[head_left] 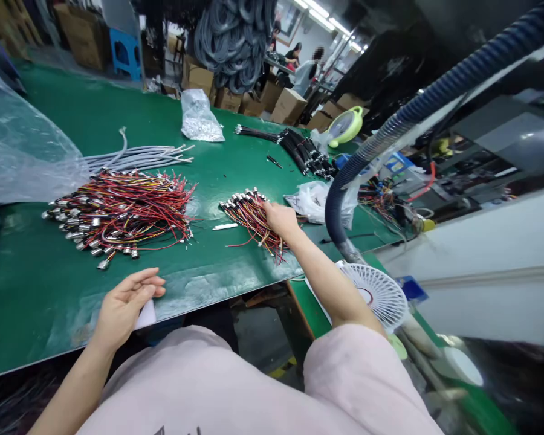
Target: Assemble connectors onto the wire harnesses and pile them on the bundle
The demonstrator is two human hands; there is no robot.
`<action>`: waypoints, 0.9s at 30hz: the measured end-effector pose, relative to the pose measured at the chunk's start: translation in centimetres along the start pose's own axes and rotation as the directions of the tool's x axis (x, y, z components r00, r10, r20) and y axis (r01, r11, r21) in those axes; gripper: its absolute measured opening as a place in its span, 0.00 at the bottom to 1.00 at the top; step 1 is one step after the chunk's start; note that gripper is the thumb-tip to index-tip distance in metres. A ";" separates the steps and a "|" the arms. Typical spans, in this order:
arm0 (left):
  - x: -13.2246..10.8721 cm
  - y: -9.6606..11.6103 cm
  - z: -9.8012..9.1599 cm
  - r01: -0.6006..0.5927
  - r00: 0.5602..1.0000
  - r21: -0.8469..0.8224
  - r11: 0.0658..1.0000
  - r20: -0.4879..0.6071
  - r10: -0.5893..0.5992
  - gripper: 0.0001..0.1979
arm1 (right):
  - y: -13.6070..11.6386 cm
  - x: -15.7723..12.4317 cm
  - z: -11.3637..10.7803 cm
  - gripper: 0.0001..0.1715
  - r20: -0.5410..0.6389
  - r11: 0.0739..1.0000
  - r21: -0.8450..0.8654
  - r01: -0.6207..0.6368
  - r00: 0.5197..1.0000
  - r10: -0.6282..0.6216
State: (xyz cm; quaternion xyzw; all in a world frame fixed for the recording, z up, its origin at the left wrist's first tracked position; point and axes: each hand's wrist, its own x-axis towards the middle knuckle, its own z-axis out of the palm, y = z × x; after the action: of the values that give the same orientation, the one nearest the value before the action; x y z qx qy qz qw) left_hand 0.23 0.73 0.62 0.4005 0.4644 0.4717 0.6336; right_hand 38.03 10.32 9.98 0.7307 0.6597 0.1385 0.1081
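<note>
My right hand (281, 219) is closed at the smaller pile of connector wire harnesses (249, 212), red, yellow and black wires with metal round connectors. Its fingertips are partly hidden among the wires. My left hand (126, 302) hovers near the table's front edge, fingers loosely bent and apart, with nothing visible in it. A white flat piece (147, 315) lies beneath that hand. Beyond it spreads the larger pile of the same harnesses (131, 208), connectors toward the left. Between the piles lies a small white strip (225, 226).
Grey cables (140, 156) and clear plastic (22, 139) lie at left on the green table (236, 281). Farther back are a plastic bag (200, 116) and black cables (299, 148). A ribbed hose (390, 133) and white fan (374, 296) stand at right. People sit in the background.
</note>
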 end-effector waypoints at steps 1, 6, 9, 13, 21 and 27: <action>0.0 0.0 0.0 0.003 1.000 -0.004 1.000 0.005 -0.003 0.19 | -0.2 -0.3 0.5 0.15 0.015 1.000 0.000 0.027 1.000 -0.027; -0.2 0.6 0.7 0.027 0.997 -0.105 0.994 0.079 -0.019 0.18 | -1.6 -1.9 0.6 0.19 -0.075 0.993 -0.006 0.116 0.990 -0.116; 0.0 1.0 1.1 0.057 0.994 -0.154 0.987 0.097 -0.042 0.19 | -5.1 -1.5 -0.5 0.17 -0.336 0.907 0.187 0.376 0.893 -0.301; -0.3 1.0 1.3 0.077 0.994 -0.196 0.978 0.095 -0.059 0.19 | -13.5 -0.7 -3.0 0.15 -0.552 0.554 0.371 0.745 0.657 -0.514; -0.8 0.9 1.3 0.075 0.995 -0.256 0.964 0.084 -0.055 0.21 | -27.3 3.1 -7.8 0.15 -0.516 0.499 0.382 0.778 0.627 -0.584; -0.6 0.9 1.3 0.058 0.997 -0.315 0.947 0.060 -0.041 0.26 | -29.9 3.8 -9.1 0.13 -0.435 0.556 0.244 0.795 0.602 -0.670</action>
State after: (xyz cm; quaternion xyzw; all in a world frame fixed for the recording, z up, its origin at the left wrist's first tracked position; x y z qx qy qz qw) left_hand 1.26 0.27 1.91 0.2940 0.3757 0.5132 0.7134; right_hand 7.32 17.09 8.61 0.3599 0.9266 0.0430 -0.0998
